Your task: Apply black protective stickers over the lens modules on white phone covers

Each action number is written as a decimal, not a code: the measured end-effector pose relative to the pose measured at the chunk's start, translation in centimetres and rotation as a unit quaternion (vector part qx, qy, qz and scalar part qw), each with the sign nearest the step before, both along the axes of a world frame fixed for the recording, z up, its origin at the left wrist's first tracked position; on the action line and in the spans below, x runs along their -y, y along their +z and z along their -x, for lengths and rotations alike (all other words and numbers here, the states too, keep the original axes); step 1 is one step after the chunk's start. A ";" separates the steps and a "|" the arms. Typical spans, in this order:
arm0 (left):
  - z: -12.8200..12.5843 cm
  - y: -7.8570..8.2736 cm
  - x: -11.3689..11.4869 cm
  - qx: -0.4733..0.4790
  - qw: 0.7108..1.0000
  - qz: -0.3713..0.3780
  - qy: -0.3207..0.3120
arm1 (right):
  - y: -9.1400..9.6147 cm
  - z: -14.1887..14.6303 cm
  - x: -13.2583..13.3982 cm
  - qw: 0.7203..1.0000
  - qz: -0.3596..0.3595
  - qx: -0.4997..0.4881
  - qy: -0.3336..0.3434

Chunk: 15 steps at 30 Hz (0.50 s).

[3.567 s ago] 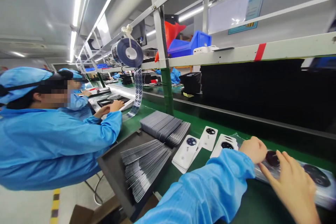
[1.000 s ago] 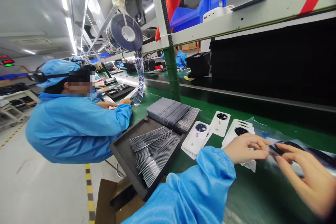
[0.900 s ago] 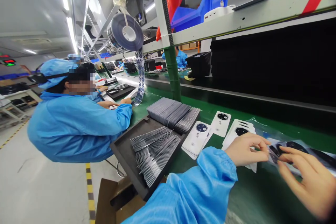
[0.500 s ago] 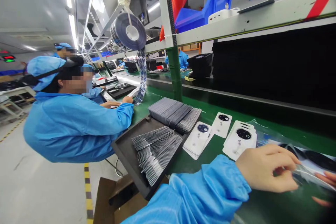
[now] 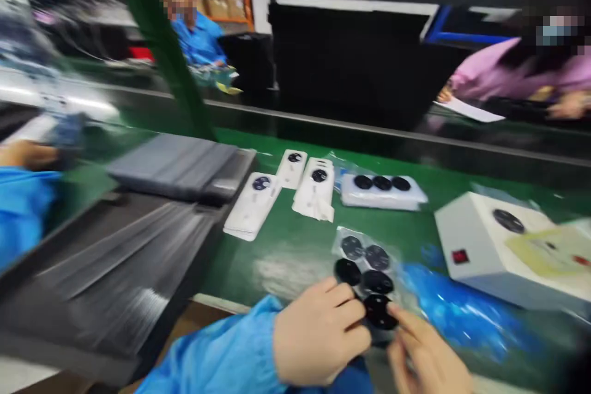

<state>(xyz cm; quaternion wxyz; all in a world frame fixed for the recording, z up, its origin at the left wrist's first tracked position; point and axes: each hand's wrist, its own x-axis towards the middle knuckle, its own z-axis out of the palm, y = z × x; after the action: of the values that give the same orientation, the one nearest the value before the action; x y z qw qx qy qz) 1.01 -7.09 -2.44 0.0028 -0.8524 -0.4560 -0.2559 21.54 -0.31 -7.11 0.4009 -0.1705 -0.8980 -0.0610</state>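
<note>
"How's the grip?"
"The left hand [image 5: 321, 335] is clamped on the clear sheet [image 5: 369, 268]; the right hand [image 5: 427, 351] touches its lowest disc [image 5: 377, 309], though I can't tell whether it pinches it."
"Where's the sheet?"
"Between both hands, over the green desk [image 5: 263, 252]. Five black discs [image 5: 353, 248] show."
"Around it?"
"Just right of the sheet, blue plastic [image 5: 462, 305], then one white box [image 5: 475, 240]. Beyond it, one white pack [image 5: 383, 198] with three discs. Left and beyond, white cards [image 5: 249, 206] in three groups."
"Containers?"
"One dark tray [image 5: 28, 308], well left of the sheet, with one grey stack [image 5: 168, 163] and fanned strips [image 5: 133, 265], too blurred to count."
</note>
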 end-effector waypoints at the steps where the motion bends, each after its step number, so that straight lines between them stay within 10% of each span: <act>1: -0.2 -0.7 1.2 0.032 0.998 0.047 -0.021 | -0.4 -0.2 0.6 1.000 0.015 0.012 -0.010; 4: -0.8 -3.2 4.6 0.152 0.964 0.194 -0.100 | -0.8 -0.9 1.9 0.995 0.082 0.043 -0.029; 7: -1.1 -5.9 6.7 0.293 0.856 0.402 -0.139 | -0.2 -1.1 2.8 0.986 0.106 0.083 -0.099; 10: -0.8 -8.3 7.5 0.350 0.810 0.469 -0.039 | 0.2 -0.2 3.3 0.977 0.108 0.100 -0.155; 15: -0.9 -9.8 7.1 0.472 0.719 0.503 0.085 | -0.8 2.2 3.7 0.960 0.192 0.200 -0.041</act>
<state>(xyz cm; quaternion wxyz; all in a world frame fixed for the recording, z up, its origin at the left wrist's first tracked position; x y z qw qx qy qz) 1.86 -14.16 -12.27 -0.6201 -0.4546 -0.5308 -0.3564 19.36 -4.01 -7.92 0.1702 -0.2648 -0.9470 0.0635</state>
